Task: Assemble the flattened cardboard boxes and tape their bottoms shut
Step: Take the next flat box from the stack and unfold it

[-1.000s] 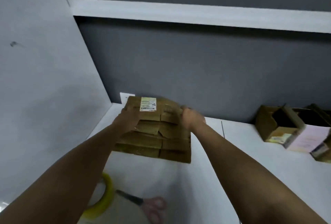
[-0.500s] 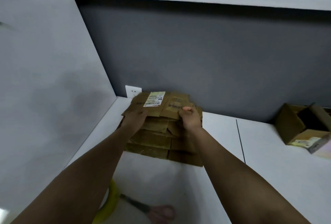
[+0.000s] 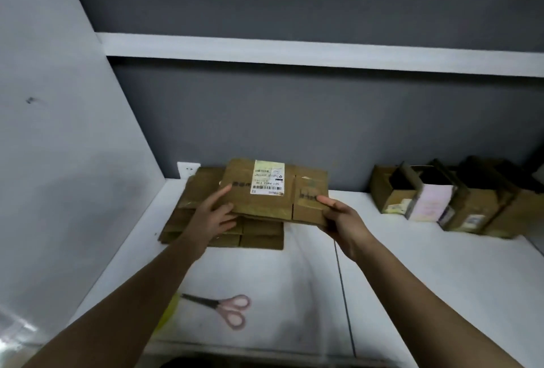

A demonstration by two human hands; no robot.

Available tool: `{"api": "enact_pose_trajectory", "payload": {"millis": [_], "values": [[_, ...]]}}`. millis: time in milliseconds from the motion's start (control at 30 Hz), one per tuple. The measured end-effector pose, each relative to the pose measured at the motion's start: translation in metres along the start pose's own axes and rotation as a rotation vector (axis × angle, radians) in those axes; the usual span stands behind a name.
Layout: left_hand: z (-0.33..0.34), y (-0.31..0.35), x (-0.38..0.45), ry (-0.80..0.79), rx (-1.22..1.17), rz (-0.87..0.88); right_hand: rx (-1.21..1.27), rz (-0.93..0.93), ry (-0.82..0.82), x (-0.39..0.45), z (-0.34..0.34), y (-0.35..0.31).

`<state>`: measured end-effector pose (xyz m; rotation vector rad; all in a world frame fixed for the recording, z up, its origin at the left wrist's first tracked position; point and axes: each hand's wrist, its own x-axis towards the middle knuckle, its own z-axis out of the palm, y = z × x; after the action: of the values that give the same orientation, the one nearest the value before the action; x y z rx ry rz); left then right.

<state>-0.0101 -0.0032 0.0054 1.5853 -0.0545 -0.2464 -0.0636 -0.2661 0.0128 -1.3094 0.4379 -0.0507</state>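
Top flattened brown cardboard box with white shipping label [image 3: 273,191] held above stack of flattened brown cardboard boxes [image 3: 206,220] at white desk [image 3: 426,264] rear-left corner. Right hand [image 3: 338,217] pinches its right edge; left hand [image 3: 216,211], fingers extended, rests on left edge. Pink-handled scissors [image 3: 226,307] nearer.

Pretty dim overall, with soft, even light and no hard glare on most surfaces. The white bench [image 3: 426,279] is the brightest part and a faint grey shadow is cast across it near the scissors [image 3: 223,307]. A darker shadow band is seen under the shelf [image 3: 323,56] against the grey wall. A bright smeared reflection is caught at the lower left edge. Straight lines are bowed toward the corners by the wide lens. The forearms at the bottom are soft and blurred, and label [image 3: 267,177] print is only partly readable.
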Motion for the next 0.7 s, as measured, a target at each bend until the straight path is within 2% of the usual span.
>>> {"api": "enact_pose_trajectory", "payload": {"millis": [133,200,267,367,433,567,700], "values": [[0.042,0.004,-0.044,0.051,-0.278,-0.061,-0.079,-0.044,-0.023,-0.054,-0.051,-0.001],[0.056,0.0,-0.058,0.072,-0.319,-0.102,-0.108,-0.065,-0.016,-0.073,-0.068,0.005],[0.067,-0.004,-0.071,0.046,-0.299,-0.132,-0.136,-0.093,-0.07,-0.09,-0.079,0.012],[0.081,-0.008,-0.086,0.021,-0.258,-0.143,-0.384,-0.159,-0.086,-0.107,-0.089,0.018],[0.087,-0.003,-0.094,0.021,-0.194,-0.131,-0.487,-0.21,-0.022,-0.11,-0.087,0.02],[0.099,-0.004,-0.105,-0.037,-0.066,-0.077,-0.412,-0.245,0.12,-0.111,-0.074,0.03],[0.109,-0.012,-0.109,-0.049,0.118,-0.016,-0.478,-0.222,0.291,-0.108,-0.06,0.035]]}}
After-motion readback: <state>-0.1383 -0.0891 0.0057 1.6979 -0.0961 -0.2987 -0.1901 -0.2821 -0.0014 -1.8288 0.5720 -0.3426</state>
